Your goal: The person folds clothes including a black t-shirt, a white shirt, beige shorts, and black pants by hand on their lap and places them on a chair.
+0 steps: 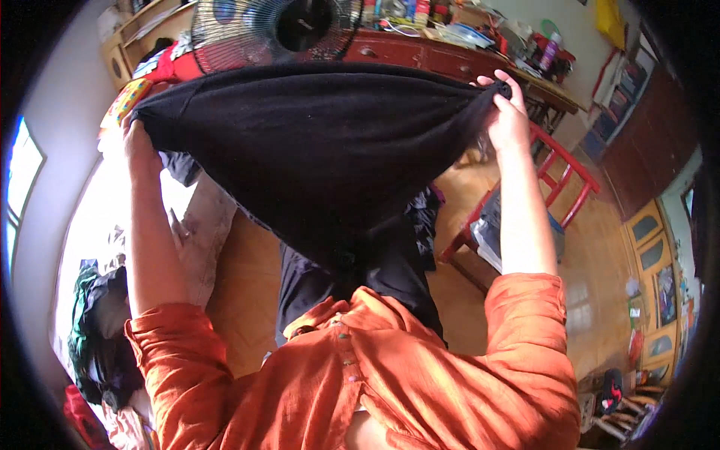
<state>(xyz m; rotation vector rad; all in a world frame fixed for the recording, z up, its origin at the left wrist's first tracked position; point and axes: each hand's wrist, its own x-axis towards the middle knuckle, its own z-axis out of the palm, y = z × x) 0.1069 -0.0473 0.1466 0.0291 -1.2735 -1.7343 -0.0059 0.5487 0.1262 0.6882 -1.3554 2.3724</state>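
Note:
A black cloth garment (322,142) is stretched wide between my two raised hands, its top edge nearly straight and its middle sagging to a point near my lap. Its exact kind does not show. My left hand (133,142) grips the left corner, partly washed out by bright light. At the right corner, my right hand (508,112) is closed on a bunched bit of the fabric, the fingers pointing up. Beneath the garment, dark trousers (397,262) cover my legs.
A black fan (277,30) stands just beyond the garment. Behind it is a red desk (405,54) loaded with clutter. A red chair (559,176) holding folded cloth stands to the right. On the left, a pale-covered bed (199,217) carries a heap of clothes (105,330).

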